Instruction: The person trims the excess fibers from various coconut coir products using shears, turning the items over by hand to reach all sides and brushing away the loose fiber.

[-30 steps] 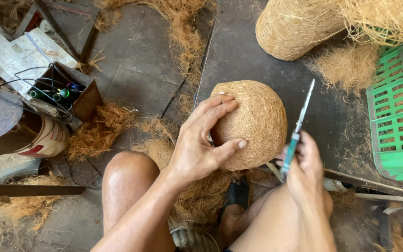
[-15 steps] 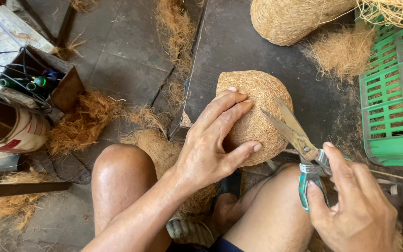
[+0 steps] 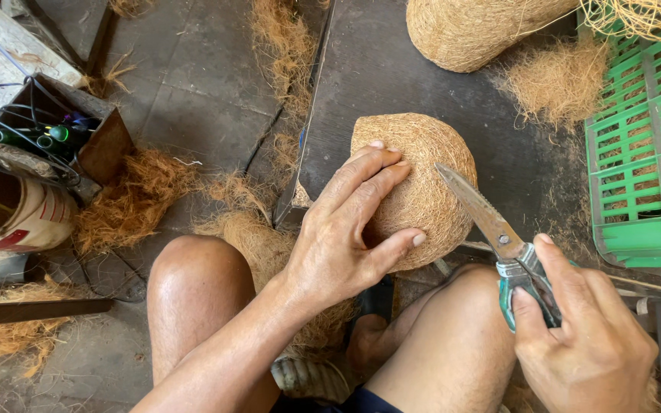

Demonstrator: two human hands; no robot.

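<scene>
Coir pot (image 3: 422, 191) on work board (image 3: 376, 69), left hand (image 3: 346, 237) over it; shears (image 3: 499, 229) right, crate (image 3: 644, 153) far right.

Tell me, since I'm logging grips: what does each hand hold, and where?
Left hand grips the coir ball by its side; right hand holds the shears by their handles.

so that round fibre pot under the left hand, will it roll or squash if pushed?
Probably light: the coir pot looks like matted fibre. Its domed shape could rock or roll on the dark board, which may be why the left hand cups it. Likely springy and rough, not slippery.
</scene>
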